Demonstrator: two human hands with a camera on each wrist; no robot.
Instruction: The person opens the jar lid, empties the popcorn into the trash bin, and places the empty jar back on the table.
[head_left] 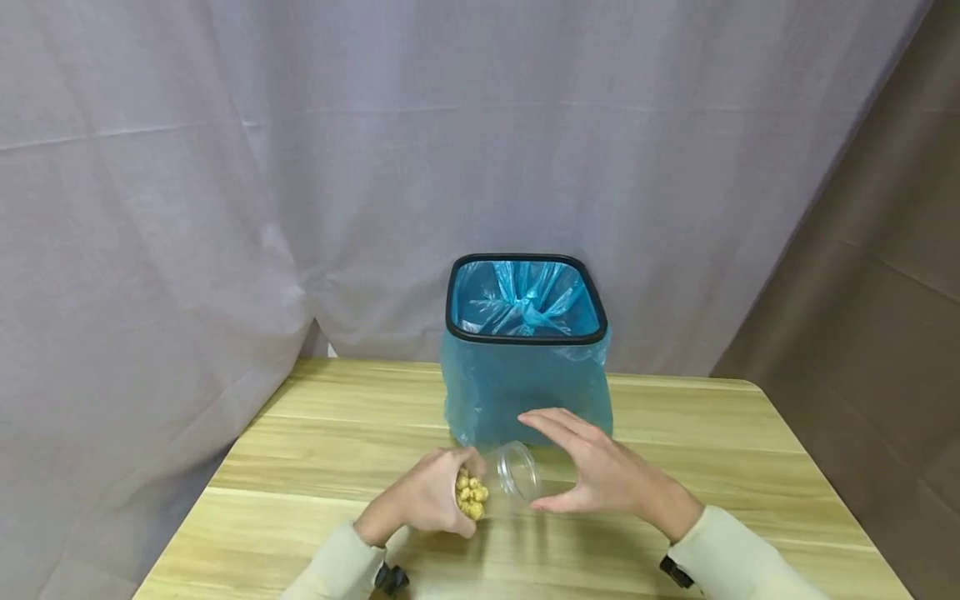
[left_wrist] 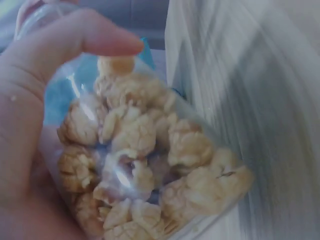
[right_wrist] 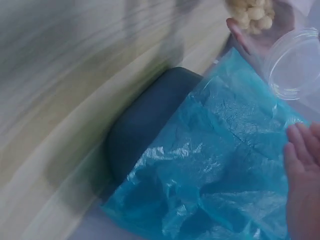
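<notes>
A clear plastic jar lies tilted on its side in the air, its round threaded mouth facing right with no lid on it. Caramel-coloured popcorn fills the jar's bottom end. My left hand grips the jar around that end, the thumb curled over its wall in the left wrist view. Just right of the mouth is my right hand, thumb and fingers spread apart with nothing between them. In the right wrist view, the jar mouth appears beyond the right fingers.
Behind the hands, a trash bin with a black rim and blue plastic liner stands on the wooden table. Grey curtains hang behind the table. A brown curtain hangs on the right.
</notes>
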